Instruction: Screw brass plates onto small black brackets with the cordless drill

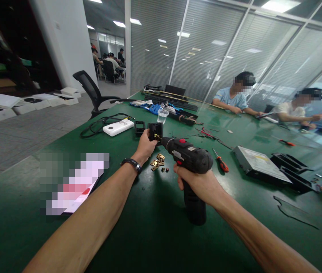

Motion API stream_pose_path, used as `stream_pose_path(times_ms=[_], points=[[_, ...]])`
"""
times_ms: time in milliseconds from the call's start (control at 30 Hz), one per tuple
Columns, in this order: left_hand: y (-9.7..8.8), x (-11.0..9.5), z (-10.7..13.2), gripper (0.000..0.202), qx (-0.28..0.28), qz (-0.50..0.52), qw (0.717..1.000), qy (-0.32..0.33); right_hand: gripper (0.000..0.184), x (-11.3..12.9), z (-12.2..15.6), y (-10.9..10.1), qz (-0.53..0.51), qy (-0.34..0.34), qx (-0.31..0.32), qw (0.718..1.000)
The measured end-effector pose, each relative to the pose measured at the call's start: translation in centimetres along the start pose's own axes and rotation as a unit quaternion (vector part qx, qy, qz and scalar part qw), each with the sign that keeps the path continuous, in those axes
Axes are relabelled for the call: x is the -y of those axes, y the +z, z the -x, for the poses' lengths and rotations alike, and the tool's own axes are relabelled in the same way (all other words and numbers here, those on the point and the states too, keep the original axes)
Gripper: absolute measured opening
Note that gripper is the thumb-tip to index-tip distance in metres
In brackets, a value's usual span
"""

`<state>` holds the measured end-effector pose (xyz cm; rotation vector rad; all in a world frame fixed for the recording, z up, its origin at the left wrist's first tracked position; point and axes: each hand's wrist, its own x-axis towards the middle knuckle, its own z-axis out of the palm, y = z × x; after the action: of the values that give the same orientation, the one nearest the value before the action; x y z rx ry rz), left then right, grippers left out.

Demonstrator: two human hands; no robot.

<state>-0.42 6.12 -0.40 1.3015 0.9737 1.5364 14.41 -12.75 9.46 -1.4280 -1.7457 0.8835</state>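
Observation:
My right hand (190,176) grips a black cordless drill (190,151) with red accents, its chuck pointing left and away from me. In my left hand (146,146) is a black box-shaped part (156,129) with a brass-coloured piece inside it. The drill's tip meets or nearly meets this part; the exact contact is too small to make out. Just below lies a small pile of brass-coloured metal pieces (157,161). A second black frame-like part (139,128) stands to the left of the held one.
A white power bank (118,127) with a black cable and a lit phone (78,185) lie left. To the right are an orange-handled screwdriver (221,162) and a metal drive-like box (260,167). Behind stand a clear plastic cup (162,116) and gloves (155,108). Two people sit across the table.

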Motion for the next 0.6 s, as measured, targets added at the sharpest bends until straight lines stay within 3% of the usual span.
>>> stream_pose_path(times_ms=[100,600], points=[[0.03,-0.20,0.06,0.054,-0.002,0.001,1.000,-0.004,0.010,0.01,-0.03,-0.01,-0.006,-0.006,0.001,1.000],[-0.01,0.13,-0.07,0.055,-0.003,-0.001,1.000,0.001,0.031,-0.10,0.09,-0.15,0.007,0.004,-0.002,1.000]])
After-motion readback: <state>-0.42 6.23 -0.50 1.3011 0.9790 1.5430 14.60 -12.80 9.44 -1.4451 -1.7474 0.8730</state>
